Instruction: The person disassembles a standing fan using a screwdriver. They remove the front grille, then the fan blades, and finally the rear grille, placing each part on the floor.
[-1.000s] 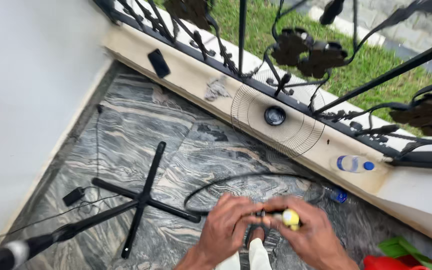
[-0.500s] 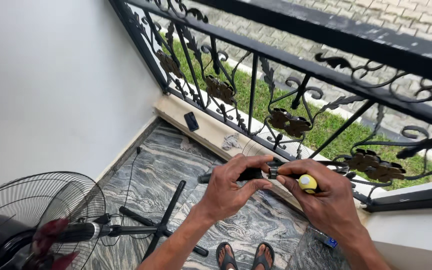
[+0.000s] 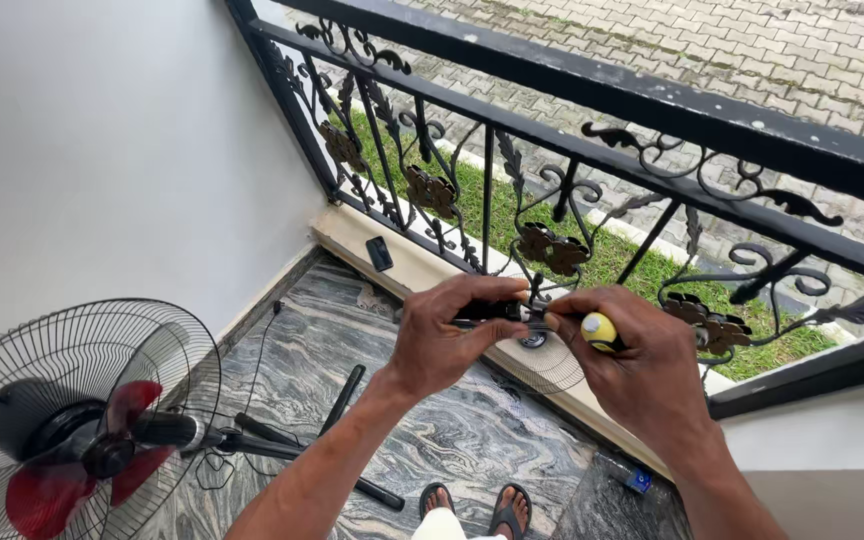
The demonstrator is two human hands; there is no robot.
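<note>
My left hand grips a small black part in front of me at chest height. Right beside it, my right hand is closed on a screwdriver with a yellow handle end, its tip meeting the black part. A standing fan with red blades and a rear wire cage lies tilted at the lower left. Its black cross base rests on the marble floor. The detached front fan guard leans on the ledge behind my hands.
A black ornate iron railing runs across the balcony edge, with grass and paving beyond. A white wall closes the left side. A black phone lies on the ledge. My sandalled feet are below, and a plastic bottle lies by the ledge.
The view has swung up from the floor to the railing. Both hands rose with the black part and screwdriver, staying joined. The fan head came into view at the left.
</note>
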